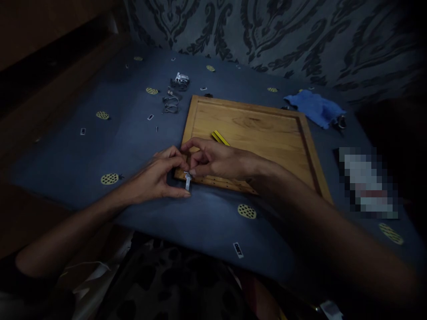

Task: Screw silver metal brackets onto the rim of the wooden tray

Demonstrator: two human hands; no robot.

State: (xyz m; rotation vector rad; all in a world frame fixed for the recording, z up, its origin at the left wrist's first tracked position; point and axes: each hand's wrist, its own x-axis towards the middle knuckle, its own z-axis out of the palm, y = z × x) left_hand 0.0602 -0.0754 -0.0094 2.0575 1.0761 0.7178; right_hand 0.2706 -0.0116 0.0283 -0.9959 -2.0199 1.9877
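A framed wooden panel [253, 129] lies on the blue patterned cloth, its near-left corner under my hands. At that corner is a small shiny metal fitting [187, 181], jutting over the panel's near edge. My left hand [163, 175] holds the fitting between thumb and fingers. My right hand [215, 160] reaches across the panel, its thumb and index finger pinched at the fitting's upper end. Whatever those fingertips grip is too small to make out. A yellow-and-black striped stick [220, 138] rests on the panel behind my right hand, partly hidden by it.
Left of the panel lie loose metal fittings [171, 105], a shiny metal piece [182, 80] and a small screw [156, 129]. A crumpled blue cloth [315, 108] sits beyond the panel's far right corner. A blurred-out packet [368, 184] is at right. A patterned wall [267, 35] borders the back.
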